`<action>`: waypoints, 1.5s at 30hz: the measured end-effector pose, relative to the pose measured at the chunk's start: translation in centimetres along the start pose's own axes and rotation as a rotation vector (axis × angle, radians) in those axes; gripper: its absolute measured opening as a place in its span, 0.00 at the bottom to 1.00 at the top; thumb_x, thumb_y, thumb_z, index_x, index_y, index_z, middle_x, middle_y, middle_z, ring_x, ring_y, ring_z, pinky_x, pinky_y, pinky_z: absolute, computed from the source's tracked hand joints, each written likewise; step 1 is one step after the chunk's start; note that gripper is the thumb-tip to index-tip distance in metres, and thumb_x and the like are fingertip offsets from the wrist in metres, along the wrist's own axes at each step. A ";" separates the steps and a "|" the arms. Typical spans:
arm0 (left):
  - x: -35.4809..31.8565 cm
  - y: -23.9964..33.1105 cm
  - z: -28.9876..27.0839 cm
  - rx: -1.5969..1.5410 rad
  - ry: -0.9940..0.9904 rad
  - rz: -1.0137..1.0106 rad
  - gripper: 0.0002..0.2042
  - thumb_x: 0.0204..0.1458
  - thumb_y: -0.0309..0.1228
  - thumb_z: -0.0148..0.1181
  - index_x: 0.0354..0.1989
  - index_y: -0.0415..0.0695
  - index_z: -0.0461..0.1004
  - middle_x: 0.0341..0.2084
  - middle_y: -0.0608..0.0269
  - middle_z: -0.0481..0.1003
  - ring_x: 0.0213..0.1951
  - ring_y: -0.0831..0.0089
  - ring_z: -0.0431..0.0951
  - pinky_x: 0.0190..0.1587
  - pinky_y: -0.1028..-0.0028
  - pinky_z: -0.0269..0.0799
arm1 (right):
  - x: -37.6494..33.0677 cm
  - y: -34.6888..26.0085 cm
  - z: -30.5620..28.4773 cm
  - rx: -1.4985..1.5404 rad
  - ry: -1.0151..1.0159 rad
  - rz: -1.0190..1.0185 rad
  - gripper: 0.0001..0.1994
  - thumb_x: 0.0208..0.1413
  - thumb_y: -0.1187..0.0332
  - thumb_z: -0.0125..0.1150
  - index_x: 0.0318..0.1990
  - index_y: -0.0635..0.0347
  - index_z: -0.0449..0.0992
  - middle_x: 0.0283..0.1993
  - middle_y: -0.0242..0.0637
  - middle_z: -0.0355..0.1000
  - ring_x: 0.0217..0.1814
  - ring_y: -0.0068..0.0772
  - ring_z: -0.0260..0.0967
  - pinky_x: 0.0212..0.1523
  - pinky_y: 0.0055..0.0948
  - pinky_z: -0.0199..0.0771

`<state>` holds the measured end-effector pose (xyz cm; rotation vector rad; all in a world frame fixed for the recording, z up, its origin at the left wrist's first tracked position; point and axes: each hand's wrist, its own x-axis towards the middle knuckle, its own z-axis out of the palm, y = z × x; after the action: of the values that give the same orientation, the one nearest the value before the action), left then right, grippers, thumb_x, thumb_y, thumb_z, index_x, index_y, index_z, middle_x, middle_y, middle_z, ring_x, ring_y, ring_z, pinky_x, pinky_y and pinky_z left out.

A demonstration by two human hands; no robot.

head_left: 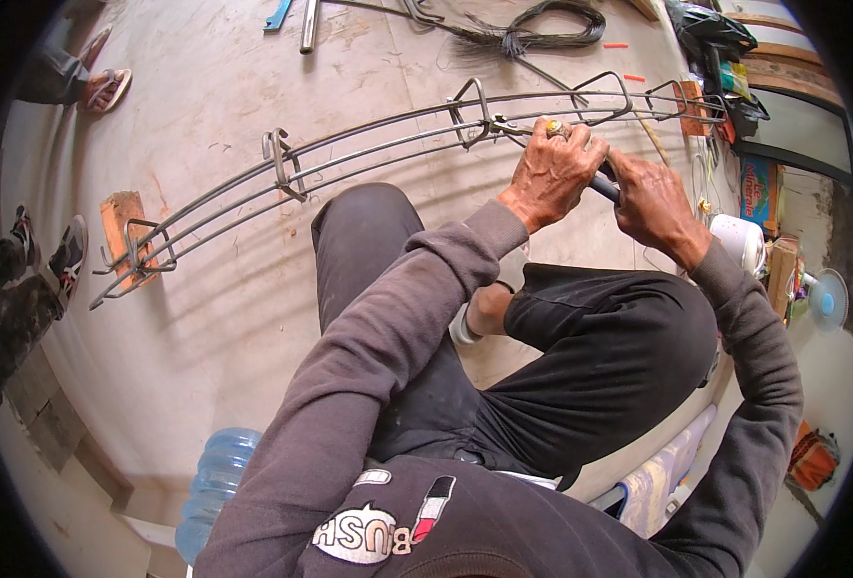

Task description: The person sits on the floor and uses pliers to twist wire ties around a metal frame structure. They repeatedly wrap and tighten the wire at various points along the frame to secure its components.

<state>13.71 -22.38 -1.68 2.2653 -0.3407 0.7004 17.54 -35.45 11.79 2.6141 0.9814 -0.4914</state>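
A long reinforcing cage of thin steel rods runs across the floor before me, with several bent square stirrups around the rods. The jaws of a pair of pincers are at the rods beside a stirrup right of the middle. My left hand is closed on the pincers' handles nearer the jaws, and wears a ring with a yellow stone. Further back, my right hand is closed around the handle end, where a dark grip shows between the hands. Whether tie wire sits in the jaws is too small to tell.
Wooden blocks prop the cage at its left end and right end. A coil of black wire and a metal pipe lie beyond. Other people's feet are at left. A blue water bottle stands behind my left arm.
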 end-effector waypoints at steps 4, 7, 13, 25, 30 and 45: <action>-0.4 0.1 -0.2 0.039 0.051 0.016 0.19 0.49 0.29 0.62 0.51 0.46 0.71 0.36 0.59 0.72 0.38 0.64 0.79 0.51 0.57 0.66 | 0.5 0.5 -0.5 0.171 -0.118 0.004 0.14 0.43 0.78 0.55 0.41 0.65 0.73 0.32 0.57 0.75 0.38 0.62 0.75 0.42 0.53 0.73; -0.8 0.4 -0.3 0.051 0.098 0.086 0.24 0.50 0.30 0.62 0.58 0.47 0.68 0.39 0.57 0.71 0.44 0.61 0.78 0.54 0.54 0.64 | 0.6 1.4 -0.6 0.333 -0.184 -0.040 0.19 0.37 0.78 0.54 0.42 0.68 0.73 0.29 0.54 0.73 0.33 0.58 0.73 0.38 0.49 0.73; -1.4 -0.1 0.2 0.090 0.100 0.121 0.24 0.52 0.32 0.61 0.60 0.48 0.68 0.42 0.56 0.71 0.47 0.59 0.76 0.56 0.52 0.64 | 0.8 1.3 -1.2 1.009 -0.689 0.273 0.18 0.37 0.71 0.54 0.40 0.69 0.74 0.25 0.42 0.72 0.19 0.34 0.72 0.21 0.35 0.74; -0.5 0.2 -1.3 0.064 -0.067 0.137 0.19 0.51 0.30 0.61 0.53 0.43 0.72 0.37 0.60 0.73 0.39 0.64 0.79 0.46 0.62 0.70 | -0.1 2.6 -2.3 1.043 -0.537 0.120 0.17 0.42 0.69 0.56 0.39 0.73 0.77 0.25 0.41 0.75 0.20 0.29 0.74 0.21 0.25 0.77; -1.9 0.3 -1.7 -0.008 -0.286 0.191 0.22 0.50 0.34 0.65 0.55 0.45 0.71 0.37 0.59 0.73 0.42 0.62 0.80 0.43 0.63 0.71 | -1.9 4.3 2.9 1.407 -0.641 0.243 0.22 0.37 0.73 0.53 0.44 0.72 0.77 0.31 0.46 0.79 0.26 0.29 0.77 0.29 0.28 0.81; -3.9 0.2 -0.4 -0.180 -0.408 0.422 0.15 0.54 0.42 0.60 0.48 0.54 0.78 0.41 0.63 0.74 0.48 0.66 0.76 0.52 0.65 0.71 | -8.6 1.3 13.7 2.101 -0.555 0.438 0.30 0.44 0.68 0.72 0.56 0.69 0.70 0.42 0.41 0.77 0.41 0.32 0.76 0.51 0.32 0.77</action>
<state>10.25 -22.06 -3.61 2.1689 -1.0568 0.3809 9.49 -46.75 3.37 3.0799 -1.0367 -3.0006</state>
